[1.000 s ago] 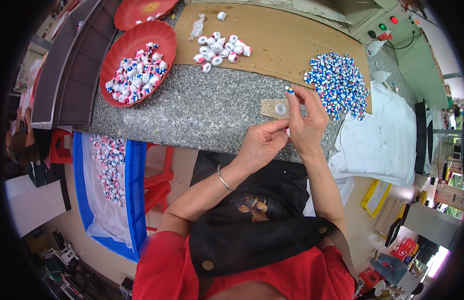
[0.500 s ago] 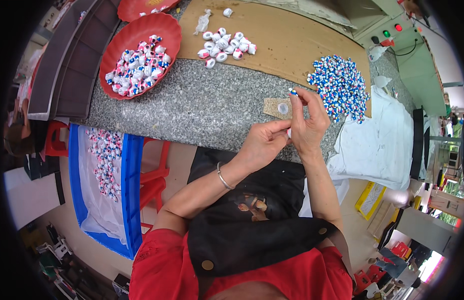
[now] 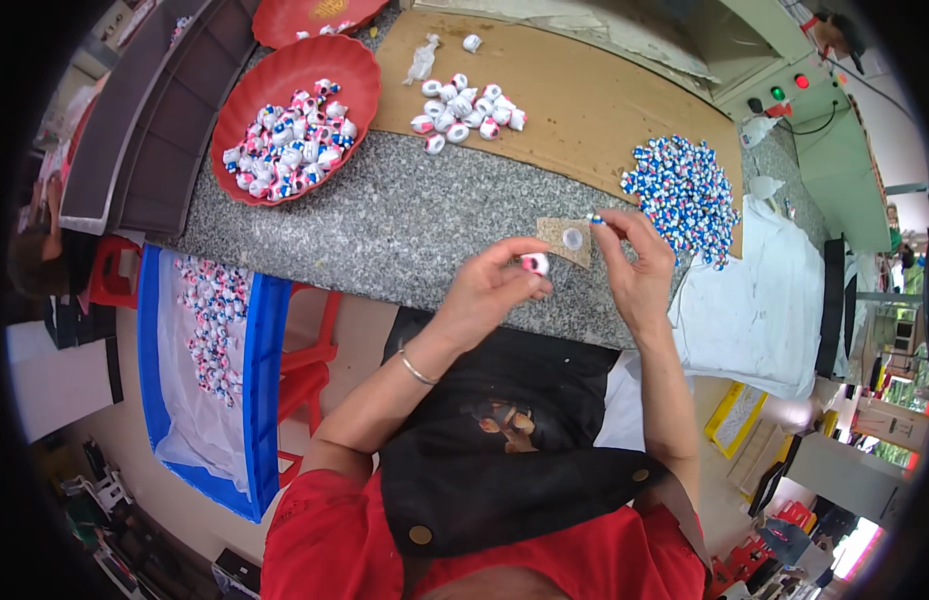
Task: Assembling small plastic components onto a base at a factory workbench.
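My left hand point(image 3: 490, 292) is closed on a small rounded white piece point(image 3: 536, 264) with pink on it and a dark opening. Between the thumb and fingertips of my right hand point(image 3: 640, 275) is a tiny blue-and-white piece point(image 3: 597, 219). The two hands are apart, just above the counter's near edge. Between them lies a small tan block point(image 3: 552, 232), and a round whitish disc point(image 3: 573, 239) sits on it. To the right of my right hand is a heap of tiny blue-and-white pieces point(image 3: 682, 190). Farther off, white rounded pieces point(image 3: 465, 108) form a loose group on cardboard.
A red scalloped bowl point(image 3: 357, 72) of assembled-looking pieces stands at the left, beside a grey crate point(image 3: 135, 130). Below the counter is a lined blue tub point(image 3: 267, 380) with more pieces. White cloth point(image 3: 750, 300) hangs over the right edge. A machine point(image 3: 835, 150) with lit buttons is behind.
My hands have separated: the left moved left with the white piece, now turned to show its dark opening. My right hand shifted right and lower, still pinching the tiny piece. The view shifted slightly.
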Available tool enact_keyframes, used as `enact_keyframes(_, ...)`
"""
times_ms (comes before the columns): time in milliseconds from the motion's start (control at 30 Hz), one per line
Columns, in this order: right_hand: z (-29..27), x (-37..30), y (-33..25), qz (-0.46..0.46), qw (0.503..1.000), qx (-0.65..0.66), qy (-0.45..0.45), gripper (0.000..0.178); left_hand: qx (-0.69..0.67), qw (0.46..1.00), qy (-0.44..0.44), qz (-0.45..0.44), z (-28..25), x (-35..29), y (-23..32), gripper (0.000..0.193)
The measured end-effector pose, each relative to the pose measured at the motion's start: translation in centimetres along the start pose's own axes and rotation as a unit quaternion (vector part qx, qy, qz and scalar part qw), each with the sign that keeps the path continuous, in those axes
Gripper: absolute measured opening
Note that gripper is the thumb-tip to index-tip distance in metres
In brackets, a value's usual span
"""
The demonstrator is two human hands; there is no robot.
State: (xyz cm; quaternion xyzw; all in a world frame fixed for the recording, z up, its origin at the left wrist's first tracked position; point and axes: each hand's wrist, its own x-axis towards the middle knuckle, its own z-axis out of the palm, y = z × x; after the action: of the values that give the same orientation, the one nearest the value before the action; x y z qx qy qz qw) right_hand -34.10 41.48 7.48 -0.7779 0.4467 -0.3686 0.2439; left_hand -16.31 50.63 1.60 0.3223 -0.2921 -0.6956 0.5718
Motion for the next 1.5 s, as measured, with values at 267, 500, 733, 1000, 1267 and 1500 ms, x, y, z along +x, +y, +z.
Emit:
enact_keyframes(267, -0.6, 0.9, 1.9, -0.154, 0.955, -0.176, -0.183, 0.011, -0.080, 0.997, 0.000, 0.021, -1.9, -0.9, 2.8, 0.029)
enact_keyframes(500, -0.1, 1.8, 1.8, -0.182, 0.924, -0.243, -0.232, 0.008, -0.051, 0.999, 0.004, 0.011, -2.0, -0.9, 2.8, 0.028)
enact_keyframes(733, -0.2, 1.3, 2.0, -0.162, 0.940, -0.202, -0.223, 0.007, 0.040, 0.998, 0.037, 0.035, -1.3, 0.4, 1.0, 0.037)
enact_keyframes(1000, -0.6, -0.8, 0.1, 0.143, 0.968, 0.160, -0.129, 0.014, 0.258, 0.945, 0.078, 0.185, 0.2, 1.4, -0.4, 0.037)
enact_keyframes(1267, -1.7, -1.8, -1.2, 0.202, 0.933, 0.227, -0.195, 0.013, 0.317, 0.929, -0.022, 0.189, 1.0, 0.9, 1.1, 0.035)
enact_keyframes(1500, -1.7, -1.9, -2.2, -0.007, 0.971, 0.127, -0.202, 0.009, 0.135, 0.987, -0.091, -0.011, 0.0, 0.6, 1.6, 0.031)
